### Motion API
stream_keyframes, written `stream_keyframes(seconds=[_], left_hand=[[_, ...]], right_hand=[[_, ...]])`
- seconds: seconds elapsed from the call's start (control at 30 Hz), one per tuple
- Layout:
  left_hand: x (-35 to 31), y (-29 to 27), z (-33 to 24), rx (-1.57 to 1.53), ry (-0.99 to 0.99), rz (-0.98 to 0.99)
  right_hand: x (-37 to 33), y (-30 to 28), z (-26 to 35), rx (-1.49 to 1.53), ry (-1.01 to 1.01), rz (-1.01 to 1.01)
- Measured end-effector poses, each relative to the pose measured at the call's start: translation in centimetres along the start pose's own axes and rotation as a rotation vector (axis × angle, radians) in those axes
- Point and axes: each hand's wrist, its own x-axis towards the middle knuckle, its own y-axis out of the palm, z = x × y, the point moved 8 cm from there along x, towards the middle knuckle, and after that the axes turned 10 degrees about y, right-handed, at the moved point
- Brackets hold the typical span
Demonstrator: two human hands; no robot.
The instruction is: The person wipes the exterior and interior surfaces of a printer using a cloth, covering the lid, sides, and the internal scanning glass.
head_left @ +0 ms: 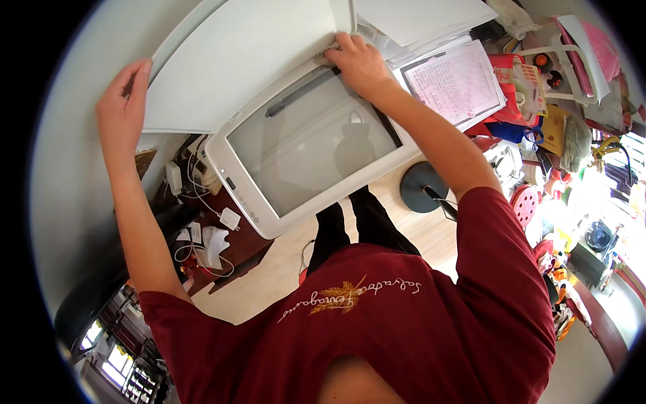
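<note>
A white flatbed scanner [222, 158] lies in front of me with its glass [289, 155] uncovered. Its white lid [249, 60] is raised at the far side. My left hand [124, 97] is closed on the lid's left edge, fingers bent around it. At the far right corner of the glass, near the hinge, my right hand [360, 64] has its fingers bent over something small and greyish that I cannot make out. A dark strip [303, 91] runs along the far side of the glass, and a shadow falls across the glass.
To the right are a printed sheet [454, 81] on stacked papers, red bags [511, 84] and much clutter. A round black base [420, 185] stands near the scanner's right front. White chargers and cables [230, 218] lie at the left on a dark red surface.
</note>
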Motion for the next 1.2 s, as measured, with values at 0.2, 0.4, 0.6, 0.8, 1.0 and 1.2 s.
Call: stream_keyframes(seconds=[0.2, 0.4, 0.6, 0.8, 1.0, 1.2], left_hand=[[-1.2, 0.0, 1.6, -0.018, -0.034, -0.013], [-3.0, -1.1, 3.2, -0.008, -0.032, -0.03], [-5.4, -1.9, 5.7, -0.138, -0.094, -0.068], [-8.8, -1.9, 6.5, -0.277, -0.161, -0.298], [-13.2, -0.3, 7.5, -0.507, -0.325, -0.369], [-18.6, 2.5, 6.4, -0.614, -0.455, -0.311]], right_hand=[[0.1, -0.3, -3.7, -0.06, 0.245, 0.142], [-1.2, -0.9, -4.9, -0.14, 0.445, 0.248], [-7.7, -3.3, -4.9, -0.121, 0.443, 0.205], [-15.8, -6.7, -4.0, -0.06, 0.501, 0.288], [-13.6, -8.4, -5.7, 0.305, 0.551, 0.239], [-2.3, -3.9, -4.2, 0.138, 0.334, 0.02]])
